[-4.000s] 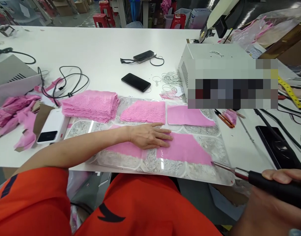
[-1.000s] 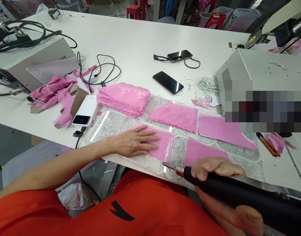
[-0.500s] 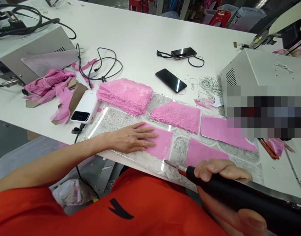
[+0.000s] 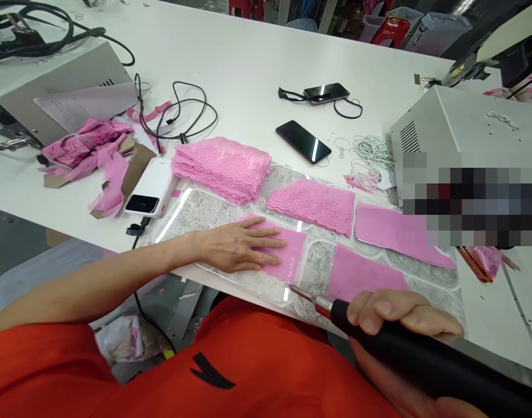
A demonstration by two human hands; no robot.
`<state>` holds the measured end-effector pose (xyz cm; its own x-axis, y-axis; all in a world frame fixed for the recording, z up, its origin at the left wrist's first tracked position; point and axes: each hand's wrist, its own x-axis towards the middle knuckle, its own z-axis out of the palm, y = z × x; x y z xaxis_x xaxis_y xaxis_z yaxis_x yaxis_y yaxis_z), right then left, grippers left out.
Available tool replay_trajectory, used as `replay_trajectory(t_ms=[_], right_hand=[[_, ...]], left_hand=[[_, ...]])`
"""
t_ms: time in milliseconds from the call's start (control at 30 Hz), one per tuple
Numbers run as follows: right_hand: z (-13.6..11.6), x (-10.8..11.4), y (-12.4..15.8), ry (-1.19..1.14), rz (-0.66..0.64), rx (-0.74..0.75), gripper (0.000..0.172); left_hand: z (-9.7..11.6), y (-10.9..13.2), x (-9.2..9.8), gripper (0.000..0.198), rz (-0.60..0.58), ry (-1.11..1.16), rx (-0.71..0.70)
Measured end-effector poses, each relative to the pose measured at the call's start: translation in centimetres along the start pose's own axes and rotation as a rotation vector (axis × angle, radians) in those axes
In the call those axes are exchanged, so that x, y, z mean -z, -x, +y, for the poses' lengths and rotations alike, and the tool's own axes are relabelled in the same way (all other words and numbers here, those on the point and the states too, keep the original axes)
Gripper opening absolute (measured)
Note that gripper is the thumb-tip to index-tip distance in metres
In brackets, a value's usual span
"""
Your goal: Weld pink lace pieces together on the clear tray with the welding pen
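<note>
My left hand (image 4: 242, 247) lies flat with its fingers spread on a pink fabric piece (image 4: 292, 249), covering part of it. A line of small shiny spots runs along the piece's right edge. My right hand (image 4: 400, 316) is wrapped round a thick black-handled tool (image 4: 444, 363) with a slim pointed metal tip. That tip is near the lower right corner of the piece; whether it touches I cannot tell. To the right lies another plain pink piece (image 4: 364, 270). Behind are a stack of pink lace pieces (image 4: 222, 168), a smaller lace pile (image 4: 313, 206) and further plain pink fabric (image 4: 396, 232).
A clear-covered stone-pattern mat (image 4: 213, 206) lies under the fabric. A white power bank (image 4: 155, 180) with a cable, pink scraps (image 4: 87, 145) and a grey box (image 4: 69, 87) are left. Two phones, including a black phone (image 4: 303, 141), white string (image 4: 372, 152) and another grey box (image 4: 461, 128) stand beyond.
My left hand has slid slightly right on the fabric piece. My right hand and the tool handle have shifted a little right and down, while the tip stays near the same corner.
</note>
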<state>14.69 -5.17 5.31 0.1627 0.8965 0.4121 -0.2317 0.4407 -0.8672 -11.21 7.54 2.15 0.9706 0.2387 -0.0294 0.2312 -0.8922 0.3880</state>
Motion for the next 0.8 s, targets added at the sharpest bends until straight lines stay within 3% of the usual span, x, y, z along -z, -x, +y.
replay_trajectory(t_ms=[200,567,800], right_hand=[[0.56,-0.08,0.17,-0.030,-0.047,0.010,0.041],[0.06,0.38,0.18,0.049,0.094,-0.015,0.042],[0.45,0.26,0.13,0.026,0.073,0.011,0.041]], left_hand=[[-0.23,0.11,-0.07,0.041,0.012,-0.015,-0.013],[-0.04,0.05,0.08,0.040,0.025,0.028,-0.017],[0.01,-0.10,-0.18,0.042,0.002,-0.008,-0.019]])
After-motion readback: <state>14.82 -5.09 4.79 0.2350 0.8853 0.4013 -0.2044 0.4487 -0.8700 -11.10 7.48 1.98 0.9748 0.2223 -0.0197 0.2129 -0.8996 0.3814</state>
